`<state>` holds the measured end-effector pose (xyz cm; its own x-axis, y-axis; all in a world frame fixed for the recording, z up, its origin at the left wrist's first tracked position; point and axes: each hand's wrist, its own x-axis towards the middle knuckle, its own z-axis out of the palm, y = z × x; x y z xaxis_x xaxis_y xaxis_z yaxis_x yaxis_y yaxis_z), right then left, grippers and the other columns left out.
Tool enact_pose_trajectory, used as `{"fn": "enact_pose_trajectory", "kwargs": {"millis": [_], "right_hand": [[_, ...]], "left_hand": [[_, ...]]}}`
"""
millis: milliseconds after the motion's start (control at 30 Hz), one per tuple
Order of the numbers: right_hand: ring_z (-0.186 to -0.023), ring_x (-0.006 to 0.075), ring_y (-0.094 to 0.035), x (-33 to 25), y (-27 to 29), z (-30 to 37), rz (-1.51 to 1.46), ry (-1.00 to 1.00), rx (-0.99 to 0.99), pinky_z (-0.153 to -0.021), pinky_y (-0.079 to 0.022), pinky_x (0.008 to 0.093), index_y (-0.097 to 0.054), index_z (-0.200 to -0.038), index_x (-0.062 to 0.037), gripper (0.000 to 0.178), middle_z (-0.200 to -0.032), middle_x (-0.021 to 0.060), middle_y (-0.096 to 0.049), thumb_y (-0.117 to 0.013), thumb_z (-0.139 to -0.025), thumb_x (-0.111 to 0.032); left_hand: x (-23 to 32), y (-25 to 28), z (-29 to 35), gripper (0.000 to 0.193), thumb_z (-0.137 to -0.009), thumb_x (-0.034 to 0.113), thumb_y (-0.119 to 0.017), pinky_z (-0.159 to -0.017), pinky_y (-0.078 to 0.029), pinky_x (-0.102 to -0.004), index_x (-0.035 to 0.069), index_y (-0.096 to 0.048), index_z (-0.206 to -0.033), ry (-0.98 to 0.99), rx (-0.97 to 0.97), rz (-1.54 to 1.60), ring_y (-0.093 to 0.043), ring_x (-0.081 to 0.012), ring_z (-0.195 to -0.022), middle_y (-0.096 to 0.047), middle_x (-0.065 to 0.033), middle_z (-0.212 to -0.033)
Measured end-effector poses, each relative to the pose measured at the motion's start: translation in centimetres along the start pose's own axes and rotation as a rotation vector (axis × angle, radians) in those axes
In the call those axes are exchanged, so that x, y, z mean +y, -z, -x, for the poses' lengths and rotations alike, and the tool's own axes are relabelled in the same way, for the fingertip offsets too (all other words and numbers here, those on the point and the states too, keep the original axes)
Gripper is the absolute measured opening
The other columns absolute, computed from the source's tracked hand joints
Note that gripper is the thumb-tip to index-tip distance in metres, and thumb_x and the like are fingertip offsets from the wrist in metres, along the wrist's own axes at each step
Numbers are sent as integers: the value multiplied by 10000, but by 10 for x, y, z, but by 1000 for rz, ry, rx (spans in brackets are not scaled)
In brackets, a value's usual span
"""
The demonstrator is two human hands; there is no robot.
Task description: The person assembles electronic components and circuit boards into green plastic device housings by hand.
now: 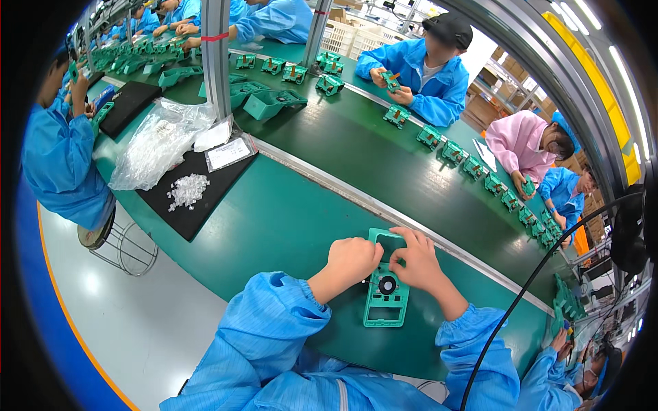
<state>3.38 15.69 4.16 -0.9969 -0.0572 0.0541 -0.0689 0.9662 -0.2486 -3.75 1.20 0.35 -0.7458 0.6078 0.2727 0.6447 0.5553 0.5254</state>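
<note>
A green plastic housing (pixel 399 301) lies on the green bench in front of me, long side pointing away. It has a round black part (pixel 387 285) in its middle and a rectangular opening at its near end. My left hand (pixel 351 264) is closed, its fingertips pressed together at the housing's left edge. From the other side my right hand (pixel 419 262) reaches over the housing's upper part, thumb and forefinger bent into a pinch and the other fingers stretched toward its far end. Whatever is between the fingers of either hand is hidden or too small to make out.
To the left, a black mat (pixel 195 218) carries small clear pieces (pixel 188 192), a plastic bag (pixel 154 147) and a labelled packet (pixel 229 153). Past a metal rail (pixel 322 179), green assemblies (pixel 429 137) line the conveyor (pixel 356 151). Co-workers sit around; a black cable (pixel 510 308) hangs at right.
</note>
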Motion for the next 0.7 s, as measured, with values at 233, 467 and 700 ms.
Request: {"fn": "enact_pose_trajectory", "kwargs": {"millis": [233,467,700], "right_hand": [[-1115,289,-324,-7,-1,1,120,63,35,-892,-230,577,-588,-580,-71,50,-1188,78,-393,-605,-608,-110],[-1071,298,-351,-18,-3,2,207,5,63,-890,-219,587,-580,-591,-54,34,-1171,97,-388,-594,-599,-84],[-1032,287,-383,-18,-2,-4,159,-129,50,-867,-249,564,-545,-654,-71,104,-1131,72,-404,-615,-578,-80]], "left_hand": [[1,-2,4,390,-798,252,-423,-452,-431,-380,49,-544,-489,-58,73,-43,-549,-272,-494,-546,-115,-520],[-1,-2,5,381,-792,246,-436,-443,-431,-375,51,-542,-481,-77,108,-54,-549,-266,-480,-549,-113,-522],[-1,-4,3,361,-779,224,-447,-429,-434,-357,67,-536,-466,-145,189,-70,-546,-257,-449,-541,-105,-493]]}}
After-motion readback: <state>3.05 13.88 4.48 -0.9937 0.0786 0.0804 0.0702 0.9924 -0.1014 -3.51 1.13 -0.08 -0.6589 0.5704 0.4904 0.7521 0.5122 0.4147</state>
